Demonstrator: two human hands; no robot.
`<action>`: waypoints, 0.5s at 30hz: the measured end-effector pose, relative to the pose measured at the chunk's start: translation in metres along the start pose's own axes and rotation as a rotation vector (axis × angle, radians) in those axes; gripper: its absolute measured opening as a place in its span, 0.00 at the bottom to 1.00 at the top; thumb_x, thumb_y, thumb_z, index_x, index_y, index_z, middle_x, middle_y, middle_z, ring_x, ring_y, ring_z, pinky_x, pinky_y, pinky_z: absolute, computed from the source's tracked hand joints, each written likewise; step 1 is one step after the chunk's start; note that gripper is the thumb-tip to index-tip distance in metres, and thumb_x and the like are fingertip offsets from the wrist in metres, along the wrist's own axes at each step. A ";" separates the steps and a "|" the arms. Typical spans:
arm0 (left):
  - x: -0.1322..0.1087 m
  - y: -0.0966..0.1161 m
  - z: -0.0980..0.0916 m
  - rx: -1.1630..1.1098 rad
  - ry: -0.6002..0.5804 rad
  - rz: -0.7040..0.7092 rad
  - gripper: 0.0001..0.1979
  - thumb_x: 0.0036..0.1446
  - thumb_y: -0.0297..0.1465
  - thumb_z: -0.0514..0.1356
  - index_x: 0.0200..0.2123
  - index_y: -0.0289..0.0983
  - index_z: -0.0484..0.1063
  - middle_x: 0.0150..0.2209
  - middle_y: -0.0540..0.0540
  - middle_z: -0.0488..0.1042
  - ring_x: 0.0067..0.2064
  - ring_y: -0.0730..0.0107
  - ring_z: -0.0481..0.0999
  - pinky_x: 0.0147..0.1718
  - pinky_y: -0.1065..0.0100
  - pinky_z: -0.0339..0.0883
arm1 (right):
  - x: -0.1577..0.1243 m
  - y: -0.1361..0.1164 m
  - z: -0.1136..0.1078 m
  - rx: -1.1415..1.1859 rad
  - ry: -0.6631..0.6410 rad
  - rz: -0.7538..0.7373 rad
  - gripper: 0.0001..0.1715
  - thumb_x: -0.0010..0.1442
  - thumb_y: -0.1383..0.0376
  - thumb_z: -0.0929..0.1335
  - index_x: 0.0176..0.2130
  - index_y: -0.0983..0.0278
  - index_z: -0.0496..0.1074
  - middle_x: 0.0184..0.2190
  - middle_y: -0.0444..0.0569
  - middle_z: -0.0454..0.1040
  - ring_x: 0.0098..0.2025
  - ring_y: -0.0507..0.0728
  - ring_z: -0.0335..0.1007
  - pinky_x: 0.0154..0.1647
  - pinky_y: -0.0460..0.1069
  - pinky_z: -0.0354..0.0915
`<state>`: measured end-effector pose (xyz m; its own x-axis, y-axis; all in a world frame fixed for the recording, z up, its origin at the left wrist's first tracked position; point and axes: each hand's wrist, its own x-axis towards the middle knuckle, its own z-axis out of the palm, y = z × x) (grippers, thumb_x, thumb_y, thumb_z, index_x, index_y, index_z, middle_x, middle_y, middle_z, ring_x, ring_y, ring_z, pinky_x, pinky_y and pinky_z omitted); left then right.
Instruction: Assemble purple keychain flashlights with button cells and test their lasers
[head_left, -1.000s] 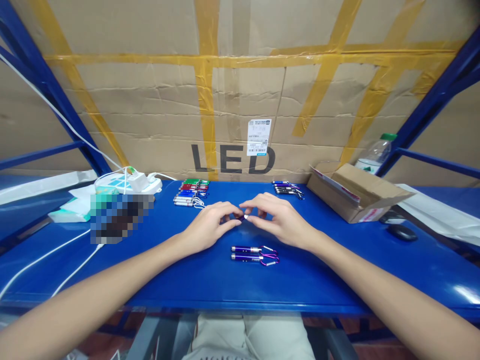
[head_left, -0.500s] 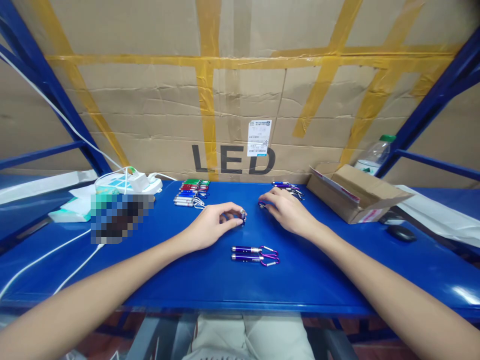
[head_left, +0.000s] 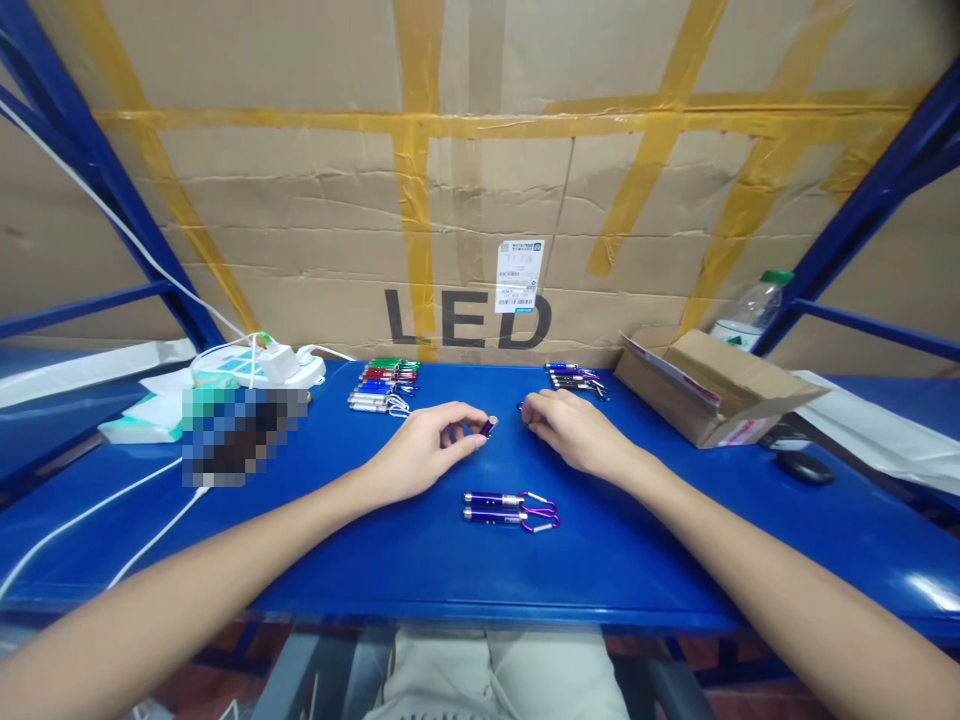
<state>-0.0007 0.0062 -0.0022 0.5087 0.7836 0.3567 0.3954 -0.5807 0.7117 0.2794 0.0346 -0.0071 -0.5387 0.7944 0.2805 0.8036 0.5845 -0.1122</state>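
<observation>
Two finished purple mini flashlights [head_left: 510, 508] lie side by side on the blue table [head_left: 420, 560] as the left hand [head_left: 420, 455] pinches another flashlight body [head_left: 486, 428] and the right hand [head_left: 574, 428] apparently closes on a small part, below cardboard [head_left: 300, 230] printed "LED", its sticker unreadable.

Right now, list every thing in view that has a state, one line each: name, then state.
left hand: closed on a small purple flashlight, holding it just above the table.
right hand: fingers curled on the table, what is under them hidden.
two purple flashlights: lying side by side, untouched.
cardboard box: flaps open.
plastic bottle: upright, green cap on.
power strip: plug and white cable attached.
</observation>
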 end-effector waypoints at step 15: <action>0.000 -0.008 0.000 0.133 -0.032 0.026 0.14 0.73 0.37 0.60 0.55 0.41 0.80 0.44 0.45 0.79 0.39 0.66 0.77 0.40 0.65 0.71 | 0.000 -0.037 -0.019 0.430 0.225 -0.166 0.05 0.77 0.64 0.65 0.45 0.59 0.71 0.44 0.49 0.77 0.45 0.59 0.72 0.49 0.53 0.66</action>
<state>-0.0041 0.0113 -0.0080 0.5432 0.7617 0.3531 0.4783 -0.6265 0.6154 0.2545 0.0098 0.0146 -0.5443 0.6575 0.5211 0.5092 0.7525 -0.4177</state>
